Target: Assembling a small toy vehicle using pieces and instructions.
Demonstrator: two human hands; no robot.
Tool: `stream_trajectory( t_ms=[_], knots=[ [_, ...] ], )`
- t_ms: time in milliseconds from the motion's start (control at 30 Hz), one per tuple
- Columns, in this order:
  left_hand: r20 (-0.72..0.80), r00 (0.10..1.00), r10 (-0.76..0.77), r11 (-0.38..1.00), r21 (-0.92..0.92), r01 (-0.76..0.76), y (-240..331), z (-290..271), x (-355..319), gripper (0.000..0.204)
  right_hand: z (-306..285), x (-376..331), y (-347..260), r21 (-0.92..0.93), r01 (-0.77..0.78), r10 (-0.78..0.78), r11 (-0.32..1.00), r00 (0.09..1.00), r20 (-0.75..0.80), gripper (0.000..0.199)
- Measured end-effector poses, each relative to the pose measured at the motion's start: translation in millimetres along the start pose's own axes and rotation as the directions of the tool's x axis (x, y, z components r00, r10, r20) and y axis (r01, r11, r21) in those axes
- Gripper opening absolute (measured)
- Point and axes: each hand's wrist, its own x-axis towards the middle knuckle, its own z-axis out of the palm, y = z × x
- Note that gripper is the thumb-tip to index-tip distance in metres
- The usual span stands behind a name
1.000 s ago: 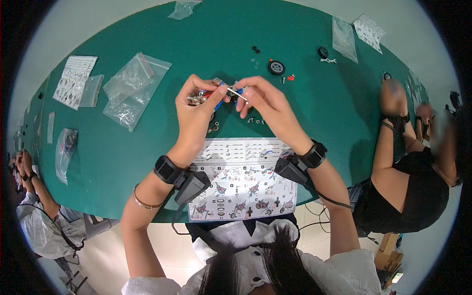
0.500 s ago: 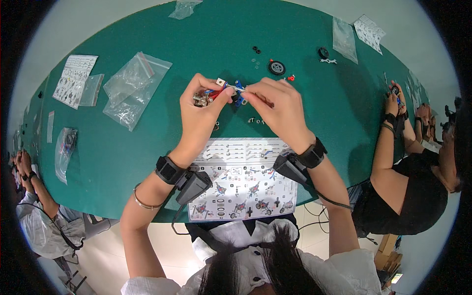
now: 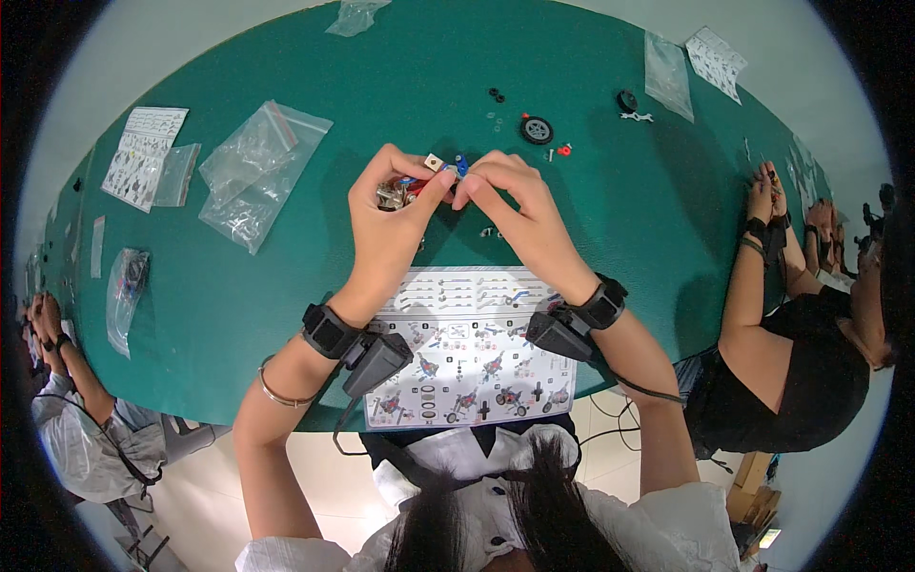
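My left hand [image 3: 390,198] is closed round a small, partly built model [image 3: 393,194] with red, blue and silvery metal parts, and a pale square end sticks up past the fingers. My right hand [image 3: 512,194] meets it from the right, thumb and fingers pinched at the model's blue piece [image 3: 462,165]. The fingertips of both hands almost touch, so the spot between them is hidden. Just beyond the hands lie a black wheel with a grey hub [image 3: 536,130], a small red part [image 3: 564,150] and some small black rings [image 3: 497,95].
A printed instruction sheet [image 3: 472,348] lies between my forearms on the green table [image 3: 315,57]. Small metal pieces [image 3: 491,233] rest just beyond it. Clear plastic bags [image 3: 264,172] are to the left. At right, a person [image 3: 791,367] handles small parts; another black wheel [image 3: 626,102] lies far right.
My right hand has moved left, closer to my left hand. The thin silvery rod seen between the hands no longer shows. The left hand keeps its hold on the model.
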Motion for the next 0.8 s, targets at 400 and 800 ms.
stream_trajectory(
  t_ms=[400,800],
  knots=[
    [0.070,0.997,0.031,0.997,0.070,-0.036,-6,2,-1,0.015,-11,0,-1,-0.294,0.022,-0.049,0.956,0.995,-0.086,0.011],
    [0.107,0.994,0.024,0.989,0.143,-0.039,2,1,-1,0.022,-8,3,-13,-0.618,0.140,-0.257,0.774,0.961,-0.104,0.008]
  ],
)
